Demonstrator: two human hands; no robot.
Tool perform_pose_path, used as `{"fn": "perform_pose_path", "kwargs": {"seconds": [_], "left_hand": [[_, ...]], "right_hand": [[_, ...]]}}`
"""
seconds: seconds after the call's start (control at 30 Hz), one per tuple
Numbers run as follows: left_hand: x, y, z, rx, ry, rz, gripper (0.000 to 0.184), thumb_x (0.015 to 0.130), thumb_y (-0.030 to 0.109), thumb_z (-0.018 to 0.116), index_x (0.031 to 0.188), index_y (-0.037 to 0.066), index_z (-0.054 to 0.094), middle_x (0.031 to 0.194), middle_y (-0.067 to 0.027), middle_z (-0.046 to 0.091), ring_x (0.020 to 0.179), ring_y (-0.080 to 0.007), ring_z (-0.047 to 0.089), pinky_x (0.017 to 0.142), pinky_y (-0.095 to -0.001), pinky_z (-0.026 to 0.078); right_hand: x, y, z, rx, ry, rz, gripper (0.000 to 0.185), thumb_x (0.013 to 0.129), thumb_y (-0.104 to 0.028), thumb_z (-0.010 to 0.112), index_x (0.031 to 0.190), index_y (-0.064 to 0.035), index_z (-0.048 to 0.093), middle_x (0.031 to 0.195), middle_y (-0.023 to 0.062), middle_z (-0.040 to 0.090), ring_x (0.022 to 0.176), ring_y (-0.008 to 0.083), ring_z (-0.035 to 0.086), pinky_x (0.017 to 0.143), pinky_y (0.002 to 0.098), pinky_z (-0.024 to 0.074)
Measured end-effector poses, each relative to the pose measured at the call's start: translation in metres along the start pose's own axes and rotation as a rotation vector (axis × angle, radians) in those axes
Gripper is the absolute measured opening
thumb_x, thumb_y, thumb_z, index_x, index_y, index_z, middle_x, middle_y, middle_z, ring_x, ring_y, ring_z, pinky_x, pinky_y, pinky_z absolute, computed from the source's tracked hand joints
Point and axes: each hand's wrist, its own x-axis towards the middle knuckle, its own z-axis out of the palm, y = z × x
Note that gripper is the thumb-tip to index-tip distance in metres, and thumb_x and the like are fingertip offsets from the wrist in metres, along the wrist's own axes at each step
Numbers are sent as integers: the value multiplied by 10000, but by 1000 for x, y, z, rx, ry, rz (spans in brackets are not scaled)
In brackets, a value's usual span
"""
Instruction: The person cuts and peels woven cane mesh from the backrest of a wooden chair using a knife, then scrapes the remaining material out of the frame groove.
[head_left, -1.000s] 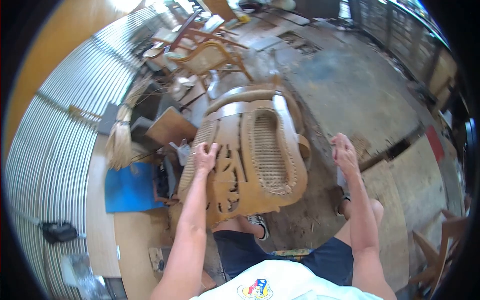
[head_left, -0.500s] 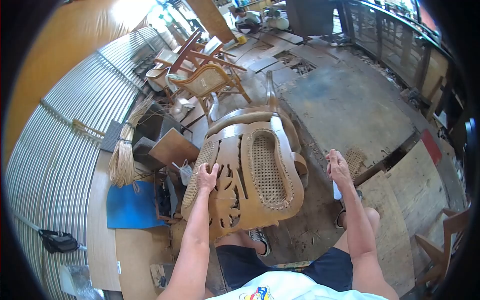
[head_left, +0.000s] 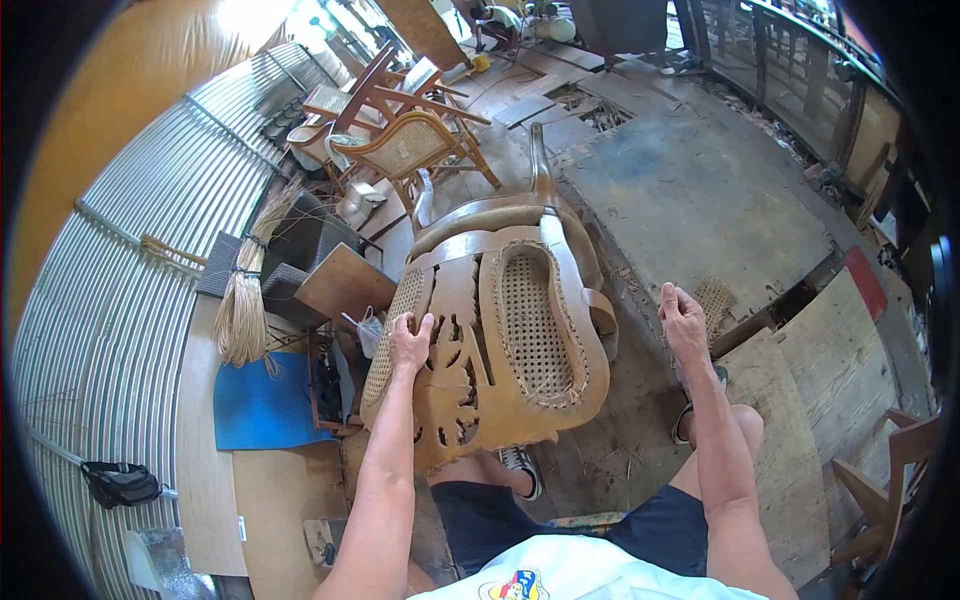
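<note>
A wooden chair (head_left: 480, 425) lies tipped in front of me, its carved back toward me. Two oval woven cane panels fill the back; the right cane panel (head_left: 540, 330) has a stitched-looking edge, and the left cane panel (head_left: 392, 335) is narrow from this angle. My left hand (head_left: 409, 342) is on the frame between the left panel and the carved openwork, thumb apart and fingers curled down against it. Held in the air right of the chair, my right hand (head_left: 684, 325) has its fingers pinched together. What it holds, if anything, cannot be made out.
Behind stand several chairs, one with a caned back (head_left: 405, 150). On the left are a bundle of cane strands (head_left: 243, 310), a blue sheet (head_left: 270, 405) and corrugated metal wall (head_left: 120, 290). A large board (head_left: 700, 210) covers the floor at right. A person (head_left: 495, 25) crouches far off.
My right hand has shifted slightly right and down, and a white item seen below it is now mostly out of sight. My left hand stays on the chair back. The view has shifted slightly.
</note>
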Motion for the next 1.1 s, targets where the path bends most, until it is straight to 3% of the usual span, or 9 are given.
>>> {"fn": "perform_pose_path", "kwargs": {"seconds": [0.33, 0.47, 0.6, 0.73, 0.83, 0.93, 1.0, 1.03, 1.1], "left_hand": [[5, -2, 0, -36, 6, 37, 614, 894, 547, 646, 1193, 10, 630, 1180, -187, 641, 1129, -349, 596, 990, -434, 459], [15, 36, -16, 379, -8, -8, 646, 855, 522, 712, 1215, -6, 623, 1211, -220, 642, 1191, -386, 580, 1012, -469, 456], [2, 147, -47, -245, -34, 233, 541, 886, 356, 752, 1262, -8, 614, 1214, -169, 661, 1094, -268, 637, 962, -366, 490], [-102, 291, -134, -1221, -690, 445, 385, 960, 302, 691, 1199, 2, 667, 1103, -49, 684, 980, -116, 615, 853, -268, 495], [-180, 343, -177, -1671, -963, 642, 438, 1006, 354, 593, 1137, -59, 660, 1077, -195, 673, 886, -255, 640, 747, -316, 477], [-195, 367, -194, -1793, -1337, 798, 412, 962, 351, 668, 1024, -54, 703, 977, -191, 662, 801, -257, 638, 673, -311, 451], [-181, 408, -148, -2242, -1730, 1465, 954, 729, 424, 884, 1339, -150, 427, 1223, -289, 608, 1070, -311, 642, 834, -375, 553], [-186, 400, -153, -2242, -1733, 1460, 954, 729, 424, 884, 1339, -150, 427, 1223, -289, 608, 1070, -311, 642, 834, -375, 553], [-199, 377, -179, -1994, -1455, 896, 349, 960, 320, 682, 997, -26, 702, 965, -155, 661, 780, -211, 614, 671, -289, 430]], "right_hand": [[7, 0, -14, 233, 168, 192, 283, 1075, -375, 451, 1003, -107, 505, 672, -8, 489, 503, 71, 419, 438, 250, 340], [4, -10, -32, 328, 174, 146, 198, 1090, -273, 420, 1001, -111, 490, 705, 21, 527, 478, 82, 447, 419, 241, 358], [-8, -28, -43, 370, 221, 173, 161, 1097, -254, 399, 1040, -123, 473, 654, 6, 503, 453, 86, 459, 396, 256, 370], [-3, -7, -59, 249, 123, 197, 190, 1090, -290, 417, 1030, -114, 458, 642, 8, 499, 433, 84, 435, 384, 247, 348], [-6, -6, -60, 229, 159, 196, 190, 1082, -278, 422, 1028, -100, 461, 649, 14, 507, 432, 79, 425, 383, 248, 342], [-5, -11, -57, 224, 170, 204, 186, 1083, -272, 416, 1037, -104, 480, 659, 6, 514, 442, 70, 428, 392, 238, 345], [-7, -11, -56, 223, 174, 215, 191, 1086, -276, 411, 1039, -111, 496, 666, -3, 516, 451, 61, 433, 399, 228, 348], [-6, -11, -55, 237, 165, 207, 186, 1084, -271, 414, 1042, -110, 497, 664, -2, 516, 451, 62, 434, 399, 228, 349], [-5, -11, -53, 254, 152, 202, 180, 1082, -266, 416, 1045, -109, 498, 662, -2, 516, 452, 63, 436, 399, 228, 349]]}}
